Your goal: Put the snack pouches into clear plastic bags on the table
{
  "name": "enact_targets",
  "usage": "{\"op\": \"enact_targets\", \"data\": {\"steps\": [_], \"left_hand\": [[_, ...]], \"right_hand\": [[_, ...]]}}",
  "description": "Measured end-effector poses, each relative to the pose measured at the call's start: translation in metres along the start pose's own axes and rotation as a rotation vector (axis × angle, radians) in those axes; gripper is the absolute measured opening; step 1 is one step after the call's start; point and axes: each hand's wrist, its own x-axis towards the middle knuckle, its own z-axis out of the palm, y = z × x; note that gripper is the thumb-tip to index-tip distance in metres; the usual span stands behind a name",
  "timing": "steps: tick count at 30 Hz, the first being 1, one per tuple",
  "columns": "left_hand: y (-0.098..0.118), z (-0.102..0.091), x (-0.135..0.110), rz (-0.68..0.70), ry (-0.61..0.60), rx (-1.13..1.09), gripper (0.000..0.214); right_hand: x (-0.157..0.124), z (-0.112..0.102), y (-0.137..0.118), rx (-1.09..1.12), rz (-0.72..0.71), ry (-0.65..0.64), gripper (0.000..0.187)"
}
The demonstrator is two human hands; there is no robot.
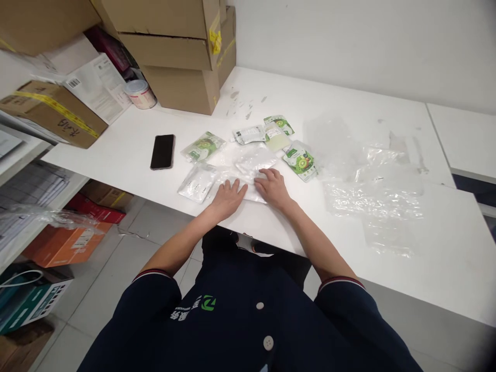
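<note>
"Clear plastic bag [250, 193] nr the table's [445, 243] front edge: how'll it handle?"

"Prob. v. light, limp, slippery; take it by an edge. L to R: rigid, smooth phone [163, 151]; crinkly, shiny packet [197, 183]; left hand [228, 200], open, fingers spread on bag; right hand [274, 190], also on bag, can't tell if pinching; soft kiwi-print pouch [301, 161]; wrinkled film bags [375, 188] nr right end."

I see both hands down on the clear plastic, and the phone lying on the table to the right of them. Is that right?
Not quite: the head view shows the phone lying to the left of the left hand and right hand, not to their right. It is on the table, and both hands are down on the clear plastic.
</note>
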Motion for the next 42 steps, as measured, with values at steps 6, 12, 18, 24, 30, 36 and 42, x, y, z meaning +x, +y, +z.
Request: {"op": "enact_targets", "data": {"steps": [6,12,18,24,30,36,42], "left_hand": [[0.007,-0.019,-0.067,0.146,-0.168,-0.051,0.069],[-0.006,-0.042,-0.062,0.228,-0.29,-0.215,0.055],[-0.037,-0.056,-0.018,0.039,-0.105,-0.321,0.044],[-0.012,-0.001,-0.009,-0.24,0.408,-0.166,0.034],[0.006,0.046,-0.014,0.024,0.385,-0.214,0.034],[-0.012,0.05,-0.009,0.148,0.306,-0.269,0.038],[-0.023,0.044,-0.013,0.234,0.262,-0.262,0.039]], "right_hand": [[-0.09,-0.019,-0.007,0.177,-0.294,-0.148,0.077],[-0.1,-0.005,-0.013,0.293,-0.196,0.001,0.034],[-0.054,-0.003,-0.001,0.437,0.196,-0.166,0.029],[-0.026,-0.01,-0.008,0.329,0.402,-0.233,0.025],[-0.032,-0.015,-0.02,0.142,0.525,-0.279,0.022],[-0.017,-0.03,-0.013,0.076,0.355,-0.055,0.04],[0.031,-0.022,0.001,0.421,0.457,-0.358,0.052]]}}
